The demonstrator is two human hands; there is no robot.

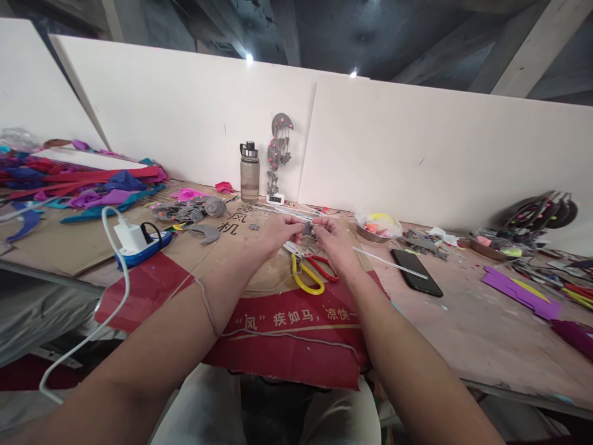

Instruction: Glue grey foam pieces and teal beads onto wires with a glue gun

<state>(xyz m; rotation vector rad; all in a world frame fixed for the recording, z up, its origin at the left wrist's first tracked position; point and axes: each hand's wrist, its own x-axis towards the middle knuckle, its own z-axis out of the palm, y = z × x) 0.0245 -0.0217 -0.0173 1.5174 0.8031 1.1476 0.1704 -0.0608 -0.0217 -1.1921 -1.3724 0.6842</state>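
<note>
My left hand (280, 233) and my right hand (334, 240) meet over a cardboard sheet (296, 355), fingers pinched around a small grey piece (308, 231) between them. Just below them lie scissors with yellow (307, 284) and red (323, 269) handles. A grey yarn (287, 334) runs over my left forearm and across the red part of the cardboard. Left of my left hand are a grey crescent (206, 233) and a ball of grey yarn (215, 206). Fine detail at the fingertips is too small to tell.
A bottle (250, 175) and a hanging grey moon ornament (282, 123) stand by the white wall panel. On the right are a phone (417, 273), a bowl (377, 230) and purple felt (521, 293). Coloured scraps (99, 196), a blue power strip (144, 248) and a white cable lie left.
</note>
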